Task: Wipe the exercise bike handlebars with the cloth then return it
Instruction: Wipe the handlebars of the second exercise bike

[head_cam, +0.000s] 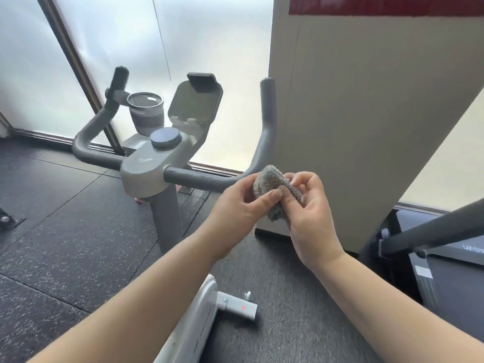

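Note:
A small grey fuzzy cloth (271,183) is bunched between both hands, just in front of the right bend of the dark grey handlebars (199,179). My left hand (237,205) grips it from the left with thumb and fingers. From the right, my right hand (310,210) pinches the cloth's edge. The right handlebar arm rises to a tip (267,86); the left arm curves up to a black grip (119,79). The bar's bend behind the cloth is hidden.
The bike's grey console (154,163) carries a round knob (165,137), a tablet holder (195,103) and a cup (146,111). A beige pillar (366,127) stands close on the right. Another machine (440,258) sits at the lower right. Black rubber flooring (65,218) lies around.

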Available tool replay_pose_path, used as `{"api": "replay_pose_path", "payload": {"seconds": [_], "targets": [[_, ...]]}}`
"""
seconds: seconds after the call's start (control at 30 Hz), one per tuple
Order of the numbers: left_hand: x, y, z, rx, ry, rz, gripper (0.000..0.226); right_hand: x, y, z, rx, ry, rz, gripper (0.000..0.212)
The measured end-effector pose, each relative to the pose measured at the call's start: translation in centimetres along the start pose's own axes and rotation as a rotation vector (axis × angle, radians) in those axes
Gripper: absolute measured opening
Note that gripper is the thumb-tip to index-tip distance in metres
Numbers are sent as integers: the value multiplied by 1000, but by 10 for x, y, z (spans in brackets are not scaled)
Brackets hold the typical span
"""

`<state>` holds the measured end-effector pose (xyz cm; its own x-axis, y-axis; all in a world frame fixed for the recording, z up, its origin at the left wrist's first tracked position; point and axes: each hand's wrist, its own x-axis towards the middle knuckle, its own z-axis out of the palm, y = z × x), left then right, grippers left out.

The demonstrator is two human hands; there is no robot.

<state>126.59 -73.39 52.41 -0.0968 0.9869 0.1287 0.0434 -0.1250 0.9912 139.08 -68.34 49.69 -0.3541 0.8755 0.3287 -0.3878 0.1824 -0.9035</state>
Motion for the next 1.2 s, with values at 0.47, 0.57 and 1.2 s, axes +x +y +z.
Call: {"api": "replay_pose_path", "payload": {"seconds": [0.47, 0.57, 1.2], "targets": [[105, 19, -21, 261, 546, 107, 50, 130, 2, -42, -285, -168, -38, 18], [115, 18, -34, 290, 550, 53, 46, 148, 8, -44, -343, -129, -29, 19], [196, 24, -77, 478, 539, 269, 44, 246, 28, -38, -285, -52, 37, 30]]}}
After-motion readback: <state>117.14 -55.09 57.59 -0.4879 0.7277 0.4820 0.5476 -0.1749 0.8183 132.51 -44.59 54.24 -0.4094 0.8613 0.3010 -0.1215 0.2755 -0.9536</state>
